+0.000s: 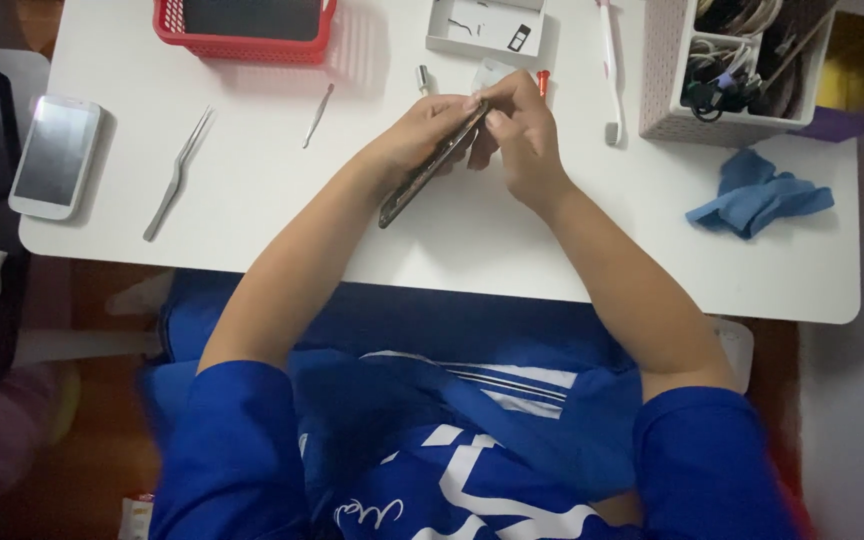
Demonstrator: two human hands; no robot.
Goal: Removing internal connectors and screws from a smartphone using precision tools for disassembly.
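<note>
A thin dark phone [430, 168] is held edge-on above the white table [452, 250], tilted so that its lower end points toward the person. The left hand [422, 135] is clenched around its upper half from underneath, while the right hand [524, 125] is pinched with fingertips on its top corner. The phone is judged to be light, stiff and flat, with smooth, slippery faces and a fragile glass side; it is best taken by the long edges rather than by the faces.

A red basket [244, 30] at the far edge of the table holds a dark flat slab. A shallow white box [487, 25] contains a few tiny parts, too small to identify. A pale perforated bin [732, 65] on the right is filled with coiled cables. Beside it a crumpled blue cloth [760, 195] is seen. Metal tweezers [178, 172], a smaller metal pick [318, 115] and a white phone [55, 155] lie on the left side, well apart from the hands.
</note>
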